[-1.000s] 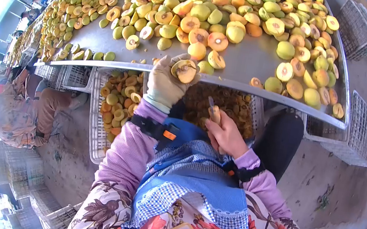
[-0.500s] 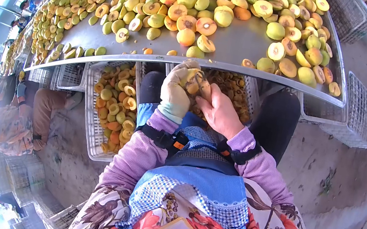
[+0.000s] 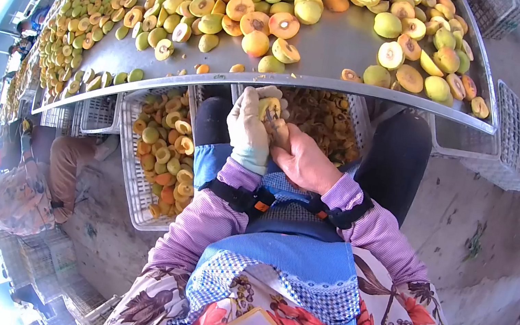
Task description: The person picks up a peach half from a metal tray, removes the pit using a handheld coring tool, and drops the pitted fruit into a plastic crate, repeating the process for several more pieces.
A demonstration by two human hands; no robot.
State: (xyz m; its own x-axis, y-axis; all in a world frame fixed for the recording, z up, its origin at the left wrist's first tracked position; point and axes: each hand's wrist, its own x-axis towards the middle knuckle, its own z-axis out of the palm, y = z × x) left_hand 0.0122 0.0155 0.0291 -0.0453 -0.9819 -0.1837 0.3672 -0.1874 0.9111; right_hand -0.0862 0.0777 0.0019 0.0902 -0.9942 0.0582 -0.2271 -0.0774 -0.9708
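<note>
My left hand (image 3: pixel 249 129), in a pale work glove, is closed around a yellow apricot (image 3: pixel 271 106) just below the table edge. My bare right hand (image 3: pixel 310 161) meets it from the right, fingers closed. A small tool with a dark, thin end shows against the fruit, and its brownish grip runs into my right fingers; its exact kind is hard to make out. Beneath both hands stands a crate of dark, brownish fruit pieces (image 3: pixel 328 122), partly hidden by them.
Before me is a metal table (image 3: pixel 334 57) heaped with halved apricots (image 3: pixel 238 9). A white crate (image 3: pixel 130 199) of apricot halves stands left of my knees. More crates (image 3: pixel 518 138) stand at right. Another person (image 3: pixel 18 189) sits at far left.
Both hands have shifted slightly left and stay together. The apricot has turned in my left glove, showing more yellow flesh. The whole view has shifted a little.
</note>
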